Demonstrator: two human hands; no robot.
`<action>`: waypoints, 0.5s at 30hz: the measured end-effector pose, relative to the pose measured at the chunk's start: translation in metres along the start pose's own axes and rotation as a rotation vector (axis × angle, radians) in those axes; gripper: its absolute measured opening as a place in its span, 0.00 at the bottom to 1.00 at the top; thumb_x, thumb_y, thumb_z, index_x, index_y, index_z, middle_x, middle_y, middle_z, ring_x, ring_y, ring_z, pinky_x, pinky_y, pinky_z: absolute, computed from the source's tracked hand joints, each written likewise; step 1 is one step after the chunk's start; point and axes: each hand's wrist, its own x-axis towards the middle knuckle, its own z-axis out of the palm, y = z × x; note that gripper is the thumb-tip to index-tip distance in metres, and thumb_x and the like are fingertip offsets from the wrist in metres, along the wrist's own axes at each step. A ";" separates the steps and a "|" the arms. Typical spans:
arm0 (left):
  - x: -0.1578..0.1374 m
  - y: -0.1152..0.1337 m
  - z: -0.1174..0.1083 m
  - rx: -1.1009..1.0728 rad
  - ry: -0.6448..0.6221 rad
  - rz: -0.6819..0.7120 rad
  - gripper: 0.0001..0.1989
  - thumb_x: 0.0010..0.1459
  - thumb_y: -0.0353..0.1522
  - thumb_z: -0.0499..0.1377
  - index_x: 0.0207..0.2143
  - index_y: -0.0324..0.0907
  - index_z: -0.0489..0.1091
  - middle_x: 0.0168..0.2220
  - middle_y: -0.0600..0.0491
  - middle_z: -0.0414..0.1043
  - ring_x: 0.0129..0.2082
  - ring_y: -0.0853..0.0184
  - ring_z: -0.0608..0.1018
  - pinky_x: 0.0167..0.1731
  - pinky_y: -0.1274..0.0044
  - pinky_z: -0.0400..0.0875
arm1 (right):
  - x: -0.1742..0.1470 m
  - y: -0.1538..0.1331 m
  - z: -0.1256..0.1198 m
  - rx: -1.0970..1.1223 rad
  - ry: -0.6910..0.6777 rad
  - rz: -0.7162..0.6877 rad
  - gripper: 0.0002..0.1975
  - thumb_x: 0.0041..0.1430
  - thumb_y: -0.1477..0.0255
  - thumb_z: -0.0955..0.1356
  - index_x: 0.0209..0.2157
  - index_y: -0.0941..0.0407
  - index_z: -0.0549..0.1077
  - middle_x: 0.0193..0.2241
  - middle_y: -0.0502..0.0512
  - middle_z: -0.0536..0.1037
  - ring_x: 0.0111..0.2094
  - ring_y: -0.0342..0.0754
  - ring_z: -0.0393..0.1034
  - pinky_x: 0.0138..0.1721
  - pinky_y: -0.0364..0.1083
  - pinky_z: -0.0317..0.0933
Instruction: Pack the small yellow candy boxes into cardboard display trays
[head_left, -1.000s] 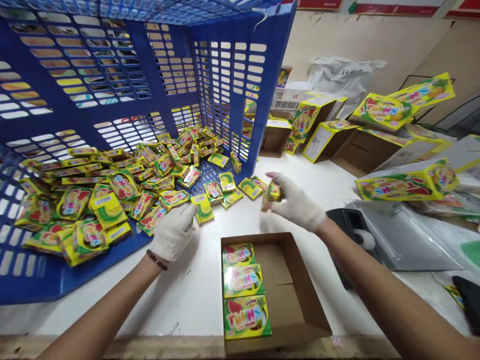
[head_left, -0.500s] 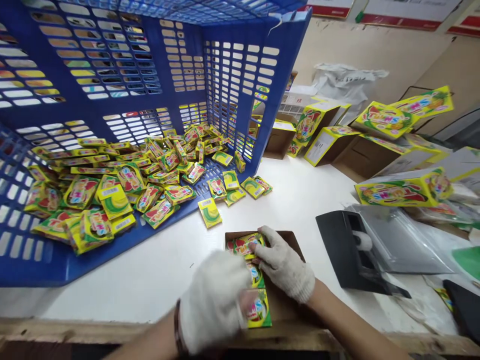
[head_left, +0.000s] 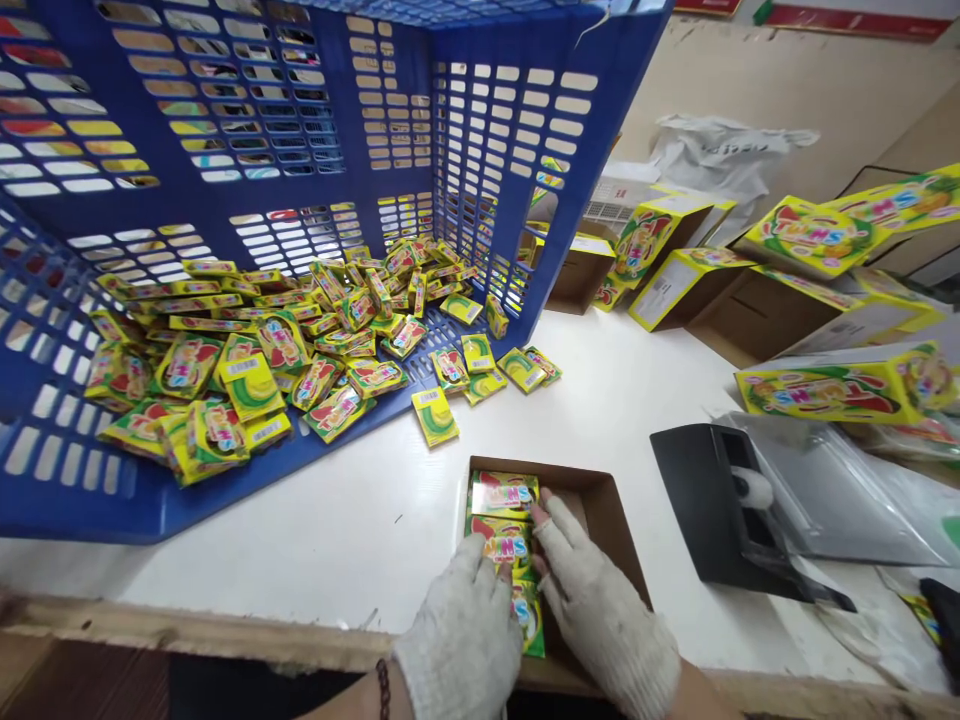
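Probably light, slippery, crushable packs (head_left: 505, 542) under my left fingers (head_left: 468, 562) (close together, pinch unclear), beside my right fingers (head_left: 564, 522) (slightly spread); best gripped by side edges.

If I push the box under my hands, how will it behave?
The box probably slides rather than tips: it's low, on a smooth-looking table. Its thin cardboard may flex a little. Packets lined along its left side could shift.

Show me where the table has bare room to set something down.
Bare table: between crate and left hand; between box and dispenser; behind the box, between packs and cartons. Crowded: inside the crate, heaped with packs, and right of the dispenser, under plastic.
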 end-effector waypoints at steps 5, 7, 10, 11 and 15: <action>0.004 -0.002 0.015 -0.043 0.087 0.009 0.17 0.64 0.33 0.51 0.43 0.37 0.78 0.43 0.38 0.78 0.47 0.51 0.77 0.56 0.55 0.55 | 0.011 -0.006 -0.005 0.217 0.022 0.194 0.26 0.59 0.73 0.60 0.59 0.59 0.66 0.59 0.65 0.68 0.59 0.56 0.64 0.58 0.55 0.64; 0.007 0.000 0.025 -0.051 0.130 0.022 0.17 0.63 0.34 0.52 0.43 0.36 0.78 0.42 0.38 0.79 0.46 0.51 0.78 0.55 0.56 0.56 | 0.019 -0.009 -0.007 0.306 -0.030 0.311 0.27 0.60 0.69 0.60 0.61 0.59 0.63 0.59 0.66 0.68 0.59 0.57 0.65 0.58 0.56 0.63; 0.009 0.002 0.035 -0.102 0.248 0.012 0.14 0.60 0.35 0.56 0.38 0.36 0.79 0.34 0.40 0.80 0.39 0.54 0.79 0.52 0.59 0.61 | 0.024 -0.016 -0.006 0.400 -0.237 0.408 0.31 0.60 0.65 0.61 0.64 0.58 0.59 0.57 0.65 0.71 0.56 0.59 0.68 0.57 0.56 0.63; 0.008 -0.001 0.035 -0.136 0.310 0.004 0.12 0.59 0.35 0.57 0.36 0.39 0.78 0.32 0.42 0.79 0.37 0.56 0.78 0.50 0.61 0.63 | 0.024 -0.018 -0.006 0.419 -0.287 0.431 0.33 0.60 0.64 0.61 0.65 0.58 0.57 0.56 0.64 0.72 0.55 0.59 0.69 0.56 0.56 0.63; -0.004 -0.047 0.012 -0.222 0.503 -0.034 0.11 0.62 0.38 0.53 0.33 0.47 0.74 0.34 0.50 0.77 0.37 0.64 0.75 0.45 0.70 0.67 | 0.020 -0.020 -0.008 0.561 -0.302 0.469 0.36 0.61 0.58 0.60 0.67 0.55 0.51 0.54 0.61 0.74 0.53 0.57 0.72 0.53 0.52 0.65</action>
